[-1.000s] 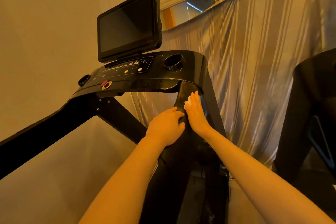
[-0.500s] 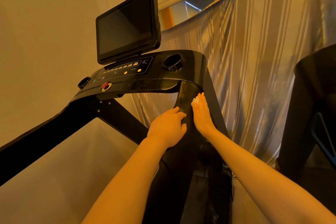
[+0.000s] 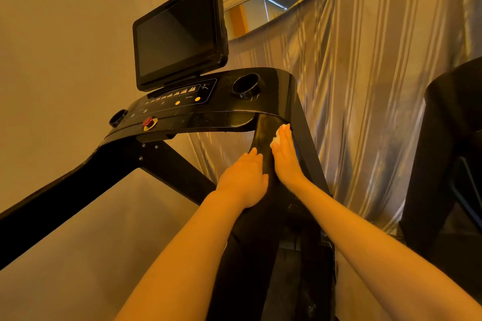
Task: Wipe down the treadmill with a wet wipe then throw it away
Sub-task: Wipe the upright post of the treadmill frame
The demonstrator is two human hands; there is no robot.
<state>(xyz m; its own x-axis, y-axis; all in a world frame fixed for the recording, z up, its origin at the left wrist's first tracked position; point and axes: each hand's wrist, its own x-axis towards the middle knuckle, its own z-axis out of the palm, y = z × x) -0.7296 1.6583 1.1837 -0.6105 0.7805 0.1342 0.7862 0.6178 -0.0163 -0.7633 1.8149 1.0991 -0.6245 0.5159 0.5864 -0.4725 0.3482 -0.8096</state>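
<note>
The black treadmill has its console point(image 3: 221, 112) ahead of me, and its right handrail point(image 3: 262, 135) slopes down toward me. My right hand point(image 3: 285, 161) lies flat on that rail with straight fingers. It presses a white wet wipe point(image 3: 277, 138) against the rail just below the console, and only the wipe's edge shows beside the fingers. My left hand point(image 3: 243, 181) sits lower on the same rail, with its fingers bent over the rail's left edge and the thumb on top.
A dark screen point(image 3: 177, 34) stands above the console, with a red stop button point(image 3: 148, 121) and a cup holder point(image 3: 246, 85). The left handrail point(image 3: 65, 190) runs down to the left. A striped curtain point(image 3: 365, 86) hangs behind, and another black machine point(image 3: 448, 138) stands at the right.
My right hand has slid the wipe up the rail toward the console. My left hand has kept its place on the rail.
</note>
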